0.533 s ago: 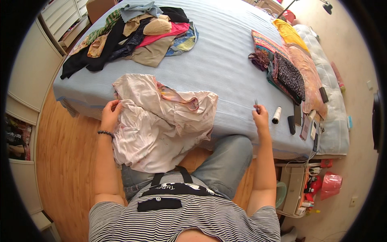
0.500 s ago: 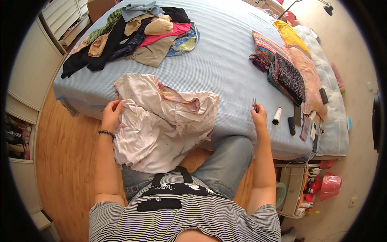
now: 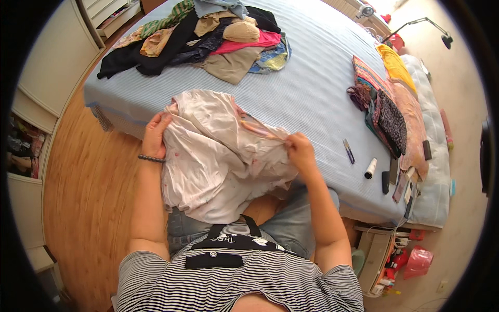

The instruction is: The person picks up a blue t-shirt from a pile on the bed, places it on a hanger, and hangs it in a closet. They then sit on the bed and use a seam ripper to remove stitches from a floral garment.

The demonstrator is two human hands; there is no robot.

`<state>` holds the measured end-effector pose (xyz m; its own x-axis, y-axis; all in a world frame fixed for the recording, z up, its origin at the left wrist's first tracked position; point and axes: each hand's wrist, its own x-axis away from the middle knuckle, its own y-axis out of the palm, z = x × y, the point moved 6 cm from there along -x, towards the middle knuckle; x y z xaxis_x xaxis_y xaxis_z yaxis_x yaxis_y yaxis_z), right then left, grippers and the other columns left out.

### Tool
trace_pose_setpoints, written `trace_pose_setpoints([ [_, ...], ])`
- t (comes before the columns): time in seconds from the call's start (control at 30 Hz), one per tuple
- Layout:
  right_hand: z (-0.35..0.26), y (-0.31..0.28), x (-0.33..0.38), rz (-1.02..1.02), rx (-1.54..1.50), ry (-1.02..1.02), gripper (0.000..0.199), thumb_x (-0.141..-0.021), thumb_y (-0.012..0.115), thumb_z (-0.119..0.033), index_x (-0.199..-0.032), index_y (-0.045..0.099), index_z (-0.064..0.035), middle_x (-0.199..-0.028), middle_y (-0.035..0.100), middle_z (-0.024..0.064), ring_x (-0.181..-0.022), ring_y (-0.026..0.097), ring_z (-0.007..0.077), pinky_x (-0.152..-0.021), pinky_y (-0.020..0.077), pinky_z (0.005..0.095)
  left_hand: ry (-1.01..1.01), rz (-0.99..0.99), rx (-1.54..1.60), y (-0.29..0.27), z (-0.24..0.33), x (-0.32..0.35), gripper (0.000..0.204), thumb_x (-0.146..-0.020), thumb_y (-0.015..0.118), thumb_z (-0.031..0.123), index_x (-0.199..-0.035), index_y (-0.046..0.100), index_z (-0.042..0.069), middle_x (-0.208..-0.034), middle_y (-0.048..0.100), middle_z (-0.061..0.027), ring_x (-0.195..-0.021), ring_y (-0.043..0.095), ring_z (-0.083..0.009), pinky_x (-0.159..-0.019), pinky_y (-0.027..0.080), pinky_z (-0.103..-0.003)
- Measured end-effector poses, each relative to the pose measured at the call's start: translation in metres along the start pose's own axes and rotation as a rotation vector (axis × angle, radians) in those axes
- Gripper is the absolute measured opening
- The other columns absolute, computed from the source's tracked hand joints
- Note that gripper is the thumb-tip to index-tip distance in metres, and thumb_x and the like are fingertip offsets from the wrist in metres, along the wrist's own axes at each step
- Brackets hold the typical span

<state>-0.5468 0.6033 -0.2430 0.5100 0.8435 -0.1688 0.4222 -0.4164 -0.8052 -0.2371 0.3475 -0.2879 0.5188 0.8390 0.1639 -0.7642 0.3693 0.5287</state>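
A pale, crumpled garment with pinkish stains and a colourful inner side hangs over the bed's near edge and my lap. My left hand grips its upper left edge, thumb on top. At the opposite side, my right hand pinches the garment's upper right edge, fingers closed, and the cloth is drawn out between both hands. Right of that hand, a small pair of pointed snips lies on the blue bedspread. Near the snips is a white cylinder with a dark end.
A heap of mixed clothes lies at the far left of the bed. Folded patterned cloths, a phone and small dark objects lie along the right side. A drawer unit with cables stands at the lower right.
My right hand has put the snips down on the bed and moved left to take hold of the garment. The garment is now spread between both hands, and the view has shifted.
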Motion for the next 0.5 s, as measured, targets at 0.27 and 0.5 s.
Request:
trace_pose_setpoints([
  [0.27, 0.021, -0.061, -0.043, 0.057, -0.943, 0.298, 0.020, -0.075, 0.058, 0.004, -0.093, 0.065, 0.0017, -0.087, 0.065, 0.0055, -0.078, 0.058, 0.0119, -0.074, 0.0453, 0.0244, 0.008, -0.092, -0.034, -0.009, 0.047, 0.024, 0.033, -0.091, 0.046, 0.000, -0.123, 0.054, 0.002, -0.114, 0.060, -0.0099, -0.100, 0.058, -0.0154, -0.088, 0.048, -0.028],
  [0.5, 0.023, -0.138, -0.152, 0.323, -0.869, 0.141, 0.024, -0.078, 0.061, -0.002, -0.101, 0.063, 0.0018, -0.092, 0.064, 0.0067, -0.082, 0.059, 0.0158, -0.077, 0.0467, 0.0279, 0.235, -0.085, 0.012, 0.043, 0.096, -0.048, 0.037, -0.089, 0.053, 0.005, -0.125, 0.052, 0.002, -0.118, 0.058, -0.0092, -0.108, 0.054, -0.0167, -0.094, 0.041, -0.027],
])
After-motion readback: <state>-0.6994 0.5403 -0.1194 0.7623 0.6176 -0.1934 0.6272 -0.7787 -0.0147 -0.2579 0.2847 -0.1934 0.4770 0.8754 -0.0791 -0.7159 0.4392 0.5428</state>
